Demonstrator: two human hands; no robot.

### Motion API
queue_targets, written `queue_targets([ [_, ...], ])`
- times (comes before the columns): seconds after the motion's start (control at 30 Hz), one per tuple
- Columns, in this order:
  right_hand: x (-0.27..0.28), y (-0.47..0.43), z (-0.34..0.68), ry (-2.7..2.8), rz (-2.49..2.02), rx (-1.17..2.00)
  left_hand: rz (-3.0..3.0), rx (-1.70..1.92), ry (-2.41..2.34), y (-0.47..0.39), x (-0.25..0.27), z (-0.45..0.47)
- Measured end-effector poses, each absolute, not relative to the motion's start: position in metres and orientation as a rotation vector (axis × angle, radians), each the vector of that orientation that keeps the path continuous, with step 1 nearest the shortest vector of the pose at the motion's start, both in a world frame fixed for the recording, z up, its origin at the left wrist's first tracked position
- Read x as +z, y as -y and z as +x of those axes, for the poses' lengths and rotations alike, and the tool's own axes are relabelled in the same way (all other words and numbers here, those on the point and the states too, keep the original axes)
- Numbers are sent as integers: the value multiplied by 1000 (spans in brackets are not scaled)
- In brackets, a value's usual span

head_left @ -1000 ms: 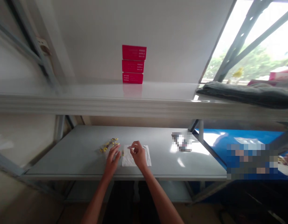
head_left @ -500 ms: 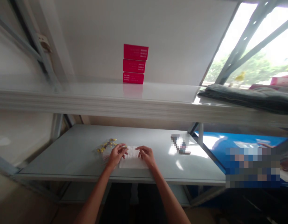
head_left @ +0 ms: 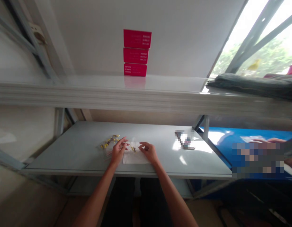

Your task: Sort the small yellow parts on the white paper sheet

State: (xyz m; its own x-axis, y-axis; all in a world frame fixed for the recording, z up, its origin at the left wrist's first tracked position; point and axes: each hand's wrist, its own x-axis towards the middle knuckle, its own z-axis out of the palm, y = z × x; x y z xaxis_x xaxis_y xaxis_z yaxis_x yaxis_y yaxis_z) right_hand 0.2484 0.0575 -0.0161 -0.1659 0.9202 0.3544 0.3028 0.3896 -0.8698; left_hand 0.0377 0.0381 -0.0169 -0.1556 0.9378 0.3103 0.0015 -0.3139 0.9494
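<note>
My left hand [head_left: 118, 150] and my right hand [head_left: 149, 152] are close together over a flat white sheet [head_left: 135, 160] on the table. Between their fingertips lies a small, crinkled clear plastic bag [head_left: 134, 141], its near and far edges hard to make out. Both hands have their fingers curled and appear to pinch its sides. A small yellow and dark piece [head_left: 133, 149] shows at the bag, inside or on top, I cannot tell which. Left of my left hand is a pile of similar yellow and dark pieces [head_left: 109, 142], with clear bags [head_left: 109, 152] just below it.
The grey table [head_left: 72, 151] sits under a white shelf [head_left: 93, 94] bearing stacked pink boxes [head_left: 136, 53] and a dark folded cloth [head_left: 252, 85]. A partly blurred object [head_left: 185, 140] lies at the right. Another person's hand [head_left: 266, 141] is over a blue table [head_left: 221, 142].
The small yellow and dark piece now shows plainly between my hands; earlier only a yellow speck appeared by my left fingers. The whole view has shifted slightly, with my hands nearly in place.
</note>
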Motion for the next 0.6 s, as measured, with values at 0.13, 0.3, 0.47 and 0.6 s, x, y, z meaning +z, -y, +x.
queue_targets([
  [0.13,-18,-59,248,1659,-1081,819,1306,1609,-1026,-36,-15,40],
  [0.3,-14,-56,248,1593,-1026,915,1313,1598,-1000,-36,-17,40],
  [0.47,-11,-55,249,1518,-1027,1011,1373,1532,-1236,-37,-22,36],
  [0.6,-15,-59,251,1462,-1021,875,1522,1433,-1299,-35,-21,38],
])
